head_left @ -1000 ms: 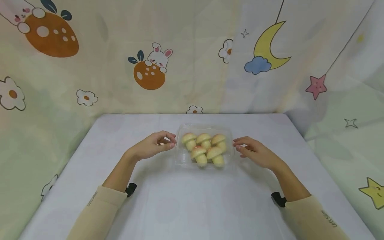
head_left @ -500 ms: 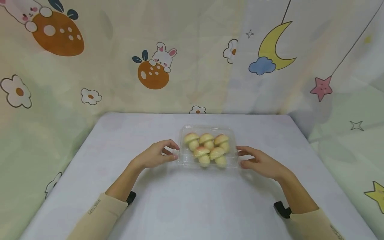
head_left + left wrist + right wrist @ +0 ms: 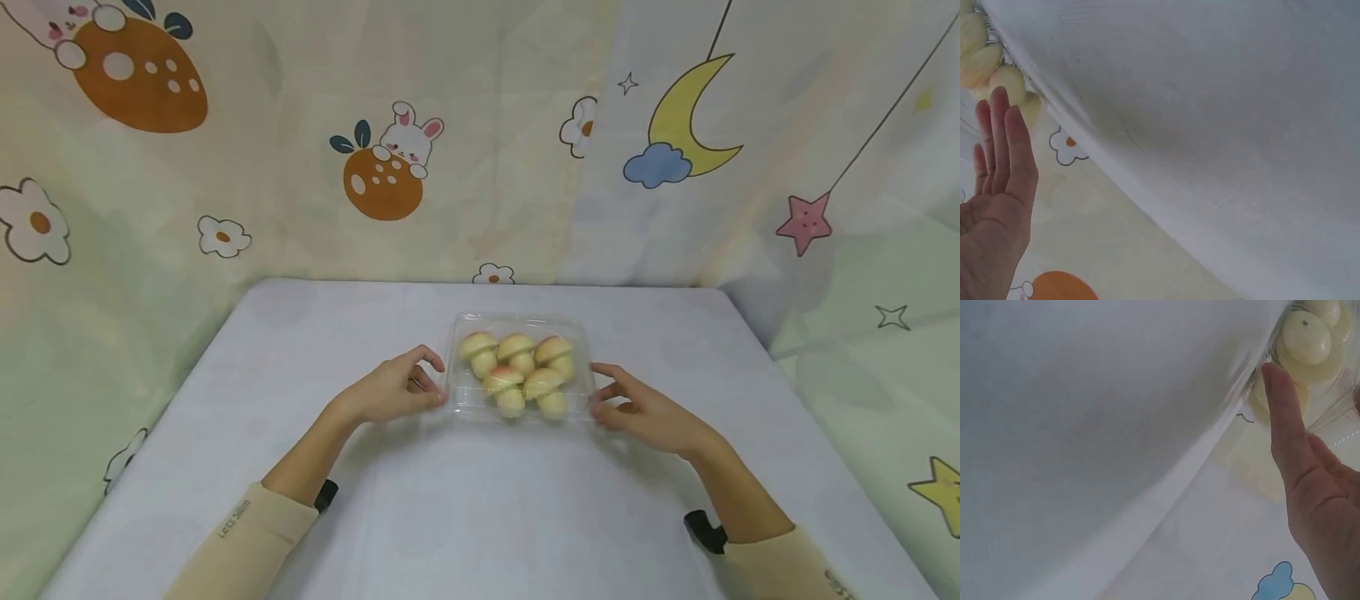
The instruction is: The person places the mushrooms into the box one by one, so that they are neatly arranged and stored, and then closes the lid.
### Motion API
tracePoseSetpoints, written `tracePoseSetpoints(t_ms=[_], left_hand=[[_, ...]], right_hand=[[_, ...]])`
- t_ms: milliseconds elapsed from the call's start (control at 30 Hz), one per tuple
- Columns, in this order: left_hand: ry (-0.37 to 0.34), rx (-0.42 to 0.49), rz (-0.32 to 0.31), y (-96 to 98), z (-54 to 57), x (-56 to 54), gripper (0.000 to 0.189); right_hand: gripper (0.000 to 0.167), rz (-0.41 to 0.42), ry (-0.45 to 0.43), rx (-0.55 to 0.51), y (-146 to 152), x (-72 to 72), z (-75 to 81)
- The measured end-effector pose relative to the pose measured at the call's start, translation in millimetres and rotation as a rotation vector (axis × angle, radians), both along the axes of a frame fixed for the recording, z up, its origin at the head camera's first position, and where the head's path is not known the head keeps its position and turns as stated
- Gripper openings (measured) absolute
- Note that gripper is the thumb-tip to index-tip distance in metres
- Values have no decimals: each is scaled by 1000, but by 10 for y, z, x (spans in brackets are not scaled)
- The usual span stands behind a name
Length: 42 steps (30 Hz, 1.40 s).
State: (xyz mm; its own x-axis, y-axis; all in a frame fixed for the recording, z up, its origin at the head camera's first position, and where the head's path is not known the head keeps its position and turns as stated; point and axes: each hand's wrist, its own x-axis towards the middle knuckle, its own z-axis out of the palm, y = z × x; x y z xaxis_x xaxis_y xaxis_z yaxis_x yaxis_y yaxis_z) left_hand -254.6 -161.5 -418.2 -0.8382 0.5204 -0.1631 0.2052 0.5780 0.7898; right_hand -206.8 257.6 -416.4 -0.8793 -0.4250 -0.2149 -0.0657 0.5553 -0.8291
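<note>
A clear plastic box [image 3: 468, 400] with a see-through lid sits on the white-covered table. Inside are several pale yellow mushroom-shaped pieces [image 3: 517, 350] with reddish tints on their caps. My left hand [image 3: 390, 387] is at the box's left side, its thumb and fingertips right at the wall. On the opposite side, my right hand [image 3: 648, 412] has its fingertips and thumb at the right wall. The left wrist view shows fairly straight left fingers [image 3: 1019, 150] beside the pieces. A straight right finger [image 3: 1285, 406] lies along the box in the right wrist view.
The white cloth [image 3: 480, 508] covers the table. Behind it hangs a patterned curtain [image 3: 480, 167] with rabbits, flowers and a moon, and it continues along both sides. A black strap piece [image 3: 705, 532] sticks out at the right cuff.
Both hands have slid toward the front part of the box's sides. Over the last half second my right thumb has moved in closer to the wall. The view has shifted slightly.
</note>
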Motion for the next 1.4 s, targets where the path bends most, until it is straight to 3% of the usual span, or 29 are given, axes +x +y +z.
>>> tracePoseSetpoints(t_ms=[100,200,333,400,567,800,1200,1400], left_hand=[[9,-37,-18,-26,31,-17,40],[29,-56,-88,-31,29,-50,28],[-40,-57,-198,-13,-41,-81,29],[-99,-59,-216,-7,-81,-80,32],[-199,-10,-211,-29,-157,-65,33],[-297,53,-245,-27,-208,-67,30],[-311,10,-264,6,-110,-20,37],[-258,13,-178,21,-37,-52,36]], right_hand=[[81,8,-16,34,-41,18,6],[82,-7,-22,49,-64,16,10],[53,30,-80,36,-53,11,-31],[47,80,-123,12,-46,12,-69],[48,134,-167,-49,-53,0,-142],[45,91,-201,-88,-23,-7,-151],[42,85,-182,-119,-22,-91,-151],[39,45,-202,-168,-24,-124,-152]])
